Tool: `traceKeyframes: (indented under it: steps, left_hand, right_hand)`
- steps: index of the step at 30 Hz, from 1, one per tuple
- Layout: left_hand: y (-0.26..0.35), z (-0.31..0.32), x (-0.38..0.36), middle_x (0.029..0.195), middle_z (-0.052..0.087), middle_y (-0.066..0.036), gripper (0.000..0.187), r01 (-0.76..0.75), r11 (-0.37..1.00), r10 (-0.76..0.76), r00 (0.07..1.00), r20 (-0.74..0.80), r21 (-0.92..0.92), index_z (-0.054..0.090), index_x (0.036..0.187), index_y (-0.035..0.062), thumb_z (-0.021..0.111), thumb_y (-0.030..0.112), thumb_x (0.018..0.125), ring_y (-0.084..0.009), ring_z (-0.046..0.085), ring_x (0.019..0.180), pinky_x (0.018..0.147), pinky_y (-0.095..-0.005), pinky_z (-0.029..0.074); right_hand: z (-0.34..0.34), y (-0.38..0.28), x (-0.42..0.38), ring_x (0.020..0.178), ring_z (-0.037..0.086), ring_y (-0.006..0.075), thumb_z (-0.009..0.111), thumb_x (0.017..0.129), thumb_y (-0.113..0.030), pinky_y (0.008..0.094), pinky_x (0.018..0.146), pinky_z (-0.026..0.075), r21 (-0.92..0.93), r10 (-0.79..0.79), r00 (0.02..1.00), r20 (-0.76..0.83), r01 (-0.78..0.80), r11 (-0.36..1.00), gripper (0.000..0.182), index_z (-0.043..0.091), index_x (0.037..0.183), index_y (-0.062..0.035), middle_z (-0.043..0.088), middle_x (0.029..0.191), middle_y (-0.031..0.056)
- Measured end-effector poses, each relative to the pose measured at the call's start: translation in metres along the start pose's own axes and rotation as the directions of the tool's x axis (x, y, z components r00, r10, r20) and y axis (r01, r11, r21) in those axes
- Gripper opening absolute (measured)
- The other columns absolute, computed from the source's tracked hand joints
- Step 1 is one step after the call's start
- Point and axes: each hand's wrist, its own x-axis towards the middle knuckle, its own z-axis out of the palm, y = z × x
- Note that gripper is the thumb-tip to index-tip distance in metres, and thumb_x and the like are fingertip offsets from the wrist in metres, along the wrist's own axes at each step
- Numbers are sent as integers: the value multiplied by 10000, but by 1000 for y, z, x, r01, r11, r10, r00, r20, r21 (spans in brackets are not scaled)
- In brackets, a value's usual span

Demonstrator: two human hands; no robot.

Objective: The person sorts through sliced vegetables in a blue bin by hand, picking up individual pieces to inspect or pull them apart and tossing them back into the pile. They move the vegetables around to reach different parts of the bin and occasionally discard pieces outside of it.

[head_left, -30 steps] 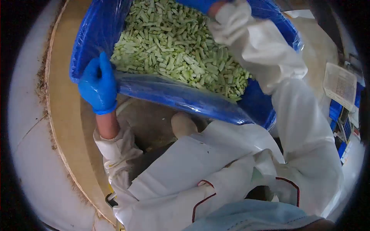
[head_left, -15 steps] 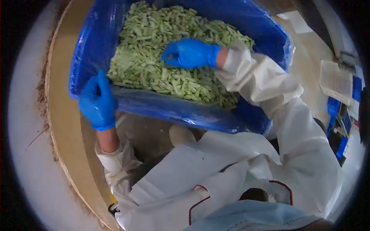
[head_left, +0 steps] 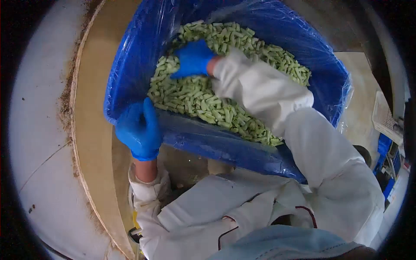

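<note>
Pale green cut vegetable pieces [head_left: 208, 102] lie spread over the bottom of a large blue bin [head_left: 141, 65] with a clear plastic liner. My right hand [head_left: 193, 60], in a blue glove, is on the pieces near their upper left part; its fingers are partly hidden and blurred by motion. At the bin's near left corner my left hand [head_left: 139, 129], also gloved in blue, rests at the liner's edge. Its thumb points up and its other fingers are curled, and what they may hold is hidden.
A white wall [head_left: 47, 86] curves along the left beside a tan floor strip [head_left: 93, 99]. At the right are a white crate [head_left: 385, 119] and blue containers [head_left: 383, 149]. White clothing and a pale blue face mask fill the bottom.
The view has shifted, so the bin and my left hand appear further right and lower. My right hand has moved left across the pieces, toward the bin's left side.
</note>
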Motion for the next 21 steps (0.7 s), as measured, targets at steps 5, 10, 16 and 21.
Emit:
traceKeyframes:
  steps: [5, 10, 16, 21]
  left_hand:
    - [-3, -3, -3, 574, 497, 3, 165, -33, 999, 33, 999, 21, 8, 569, 654, -17, 611, 31, 806, -58, 405, 562, 495, -243, 368]
    - [0, 0, -2, 548, 450, 21, 205, -38, 998, 38, 999, -16, -59, 533, 616, -9, 604, 19, 806, -53, 366, 541, 467, -243, 331]
    - [7, -4, 2, 545, 439, 25, 212, 14, 1000, -14, 1000, 7, 3, 533, 616, -9, 614, 36, 807, -51, 361, 543, 468, -238, 329]
    - [0, -1, 2, 515, 456, -106, 238, -49, 999, 47, 998, -49, -23, 515, 572, 18, 612, 66, 783, -201, 401, 430, 438, -320, 319]
  right_hand:
    - [11, 14, -71, 978, 559, 318, 579, 694, -611, 428, 816, 442, 127, -259, 956, 137, 242, 962, 642, 608, 1059, -84, 591, 1078, 139]
    - [-41, 48, -72, 960, 578, 298, 538, 764, -560, 420, 819, 450, 196, -34, 914, 405, -50, 979, 542, 611, 1067, -116, 601, 1053, 132]
    - [37, 98, 30, 884, 610, 280, 482, 752, -643, 393, 780, 468, -255, -91, 949, -301, 12, 967, 639, 587, 1113, -126, 630, 931, 169]
    - [-10, 50, -14, 990, 577, 287, 481, 703, -704, 410, 877, 427, -137, 136, 927, 351, -93, 986, 747, 572, 1151, -113, 586, 1075, 182]
